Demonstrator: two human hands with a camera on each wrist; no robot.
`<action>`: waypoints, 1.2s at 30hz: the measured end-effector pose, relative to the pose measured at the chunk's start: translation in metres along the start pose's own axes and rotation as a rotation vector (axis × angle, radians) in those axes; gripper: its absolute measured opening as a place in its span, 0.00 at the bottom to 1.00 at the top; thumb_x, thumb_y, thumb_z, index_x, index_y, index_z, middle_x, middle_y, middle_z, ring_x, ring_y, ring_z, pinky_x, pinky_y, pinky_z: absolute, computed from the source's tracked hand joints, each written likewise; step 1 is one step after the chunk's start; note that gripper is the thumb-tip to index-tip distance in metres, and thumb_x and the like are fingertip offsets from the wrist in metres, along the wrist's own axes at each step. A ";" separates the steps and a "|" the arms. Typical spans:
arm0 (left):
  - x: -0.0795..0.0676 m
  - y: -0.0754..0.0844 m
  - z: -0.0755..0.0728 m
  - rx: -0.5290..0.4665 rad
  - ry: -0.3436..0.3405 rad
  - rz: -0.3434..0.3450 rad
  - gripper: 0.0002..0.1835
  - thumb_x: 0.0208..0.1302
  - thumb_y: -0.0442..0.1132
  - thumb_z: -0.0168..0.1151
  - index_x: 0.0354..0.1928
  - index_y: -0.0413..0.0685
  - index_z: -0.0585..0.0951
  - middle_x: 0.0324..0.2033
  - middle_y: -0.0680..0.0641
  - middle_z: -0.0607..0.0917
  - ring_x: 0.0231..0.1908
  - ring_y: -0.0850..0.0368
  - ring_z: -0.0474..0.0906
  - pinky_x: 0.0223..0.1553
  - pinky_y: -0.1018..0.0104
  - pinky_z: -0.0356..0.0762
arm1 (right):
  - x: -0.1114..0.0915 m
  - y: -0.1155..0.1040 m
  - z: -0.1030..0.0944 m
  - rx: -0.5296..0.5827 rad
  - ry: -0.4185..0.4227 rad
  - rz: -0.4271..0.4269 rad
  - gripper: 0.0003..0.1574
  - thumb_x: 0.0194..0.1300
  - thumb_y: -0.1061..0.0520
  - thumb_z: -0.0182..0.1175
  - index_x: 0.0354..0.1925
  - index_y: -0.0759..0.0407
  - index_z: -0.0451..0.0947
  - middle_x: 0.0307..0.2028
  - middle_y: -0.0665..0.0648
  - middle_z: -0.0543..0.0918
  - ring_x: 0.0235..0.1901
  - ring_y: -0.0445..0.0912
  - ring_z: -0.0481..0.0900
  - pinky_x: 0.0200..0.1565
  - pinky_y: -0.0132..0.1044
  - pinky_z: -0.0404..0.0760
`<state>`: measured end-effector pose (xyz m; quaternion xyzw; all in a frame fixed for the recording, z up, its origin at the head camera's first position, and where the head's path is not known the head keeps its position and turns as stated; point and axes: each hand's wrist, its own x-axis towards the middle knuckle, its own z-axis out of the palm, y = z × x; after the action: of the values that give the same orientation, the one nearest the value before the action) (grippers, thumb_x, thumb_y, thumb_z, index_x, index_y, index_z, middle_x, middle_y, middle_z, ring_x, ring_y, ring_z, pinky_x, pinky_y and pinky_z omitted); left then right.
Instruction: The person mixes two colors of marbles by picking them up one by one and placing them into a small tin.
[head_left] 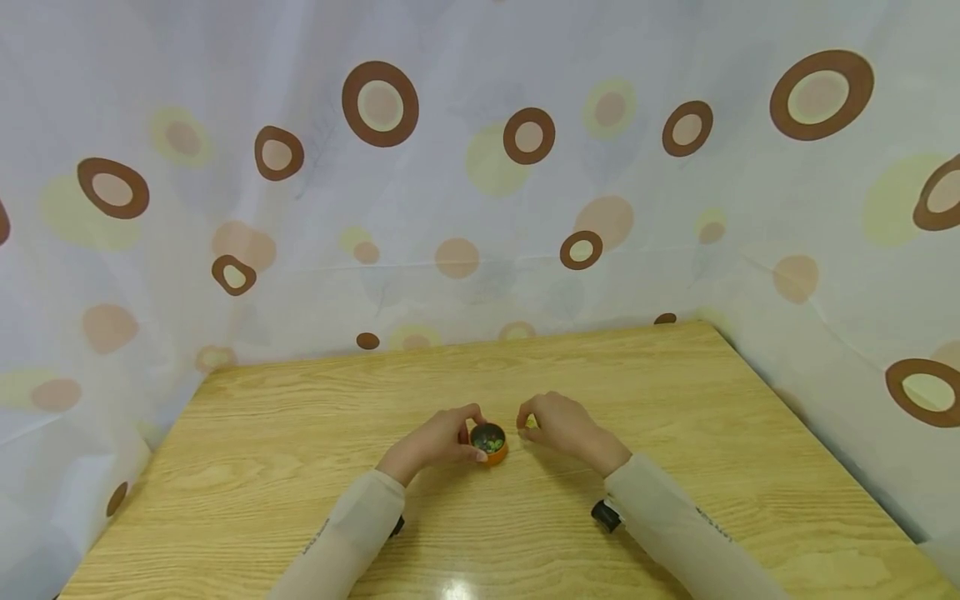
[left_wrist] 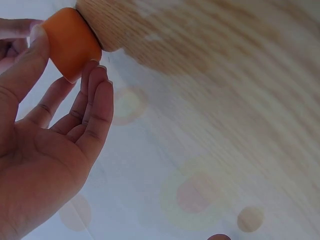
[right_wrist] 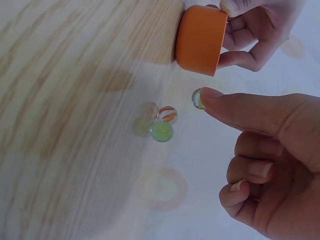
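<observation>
A small round orange cup with a dark inside stands on the wooden table, several glass marbles lying in it. My left hand grips the cup by its sides, thumb near and fingers on the far side. Just to the right of it is my right hand, pinching a clear greenish marble at the thumb tip, seen in the right wrist view. Below that hand, an orange-striped marble and a green marble sit side by side on the glossy tabletop, mirrored in its surface.
The wood-grain table reaches back to a white curtain printed with brown, yellow and peach rings, which also hangs along both sides. A black wrist device sits under the right sleeve.
</observation>
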<state>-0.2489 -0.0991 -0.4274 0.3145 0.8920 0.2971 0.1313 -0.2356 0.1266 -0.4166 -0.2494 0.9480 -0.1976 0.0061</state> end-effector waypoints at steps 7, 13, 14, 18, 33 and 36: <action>-0.001 0.001 -0.001 -0.006 -0.005 -0.002 0.20 0.59 0.39 0.69 0.50 0.43 0.73 0.24 0.48 0.77 0.23 0.58 0.70 0.27 0.67 0.69 | 0.002 -0.010 -0.003 0.000 0.020 -0.031 0.08 0.60 0.60 0.67 0.40 0.58 0.84 0.31 0.54 0.84 0.21 0.38 0.70 0.24 0.32 0.71; -0.001 0.003 -0.002 -0.020 -0.013 -0.010 0.20 0.60 0.39 0.68 0.50 0.42 0.73 0.23 0.48 0.76 0.23 0.58 0.69 0.26 0.68 0.68 | 0.005 -0.018 -0.002 0.015 0.033 -0.070 0.08 0.62 0.59 0.66 0.41 0.58 0.84 0.23 0.49 0.79 0.19 0.38 0.66 0.21 0.30 0.65; -0.001 0.003 -0.002 -0.021 -0.013 -0.011 0.20 0.60 0.39 0.68 0.50 0.42 0.73 0.23 0.48 0.76 0.22 0.58 0.69 0.26 0.68 0.68 | 0.005 -0.019 -0.001 0.017 0.035 -0.074 0.08 0.62 0.59 0.66 0.41 0.58 0.84 0.21 0.48 0.77 0.18 0.38 0.64 0.20 0.29 0.63; -0.001 0.002 -0.001 -0.020 -0.013 -0.008 0.20 0.60 0.38 0.68 0.50 0.42 0.73 0.23 0.48 0.76 0.23 0.59 0.70 0.25 0.68 0.68 | 0.006 -0.024 0.000 0.032 0.037 -0.086 0.08 0.62 0.59 0.66 0.41 0.58 0.85 0.17 0.46 0.72 0.16 0.37 0.62 0.19 0.28 0.59; 0.000 -0.001 0.000 -0.013 -0.012 0.003 0.20 0.59 0.39 0.69 0.50 0.43 0.73 0.24 0.48 0.77 0.24 0.58 0.70 0.26 0.68 0.69 | 0.008 -0.031 0.005 0.072 0.003 -0.107 0.09 0.62 0.63 0.65 0.42 0.61 0.84 0.21 0.49 0.78 0.16 0.38 0.63 0.20 0.29 0.60; 0.000 -0.001 0.000 -0.015 -0.013 -0.001 0.20 0.59 0.39 0.69 0.50 0.43 0.73 0.24 0.48 0.76 0.24 0.58 0.70 0.26 0.68 0.69 | 0.008 -0.030 0.006 0.072 -0.001 -0.114 0.09 0.62 0.63 0.65 0.42 0.61 0.84 0.24 0.51 0.81 0.16 0.38 0.63 0.20 0.29 0.61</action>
<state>-0.2492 -0.0996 -0.4279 0.3149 0.8890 0.3018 0.1395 -0.2275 0.0969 -0.4099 -0.3028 0.9245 -0.2314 0.0042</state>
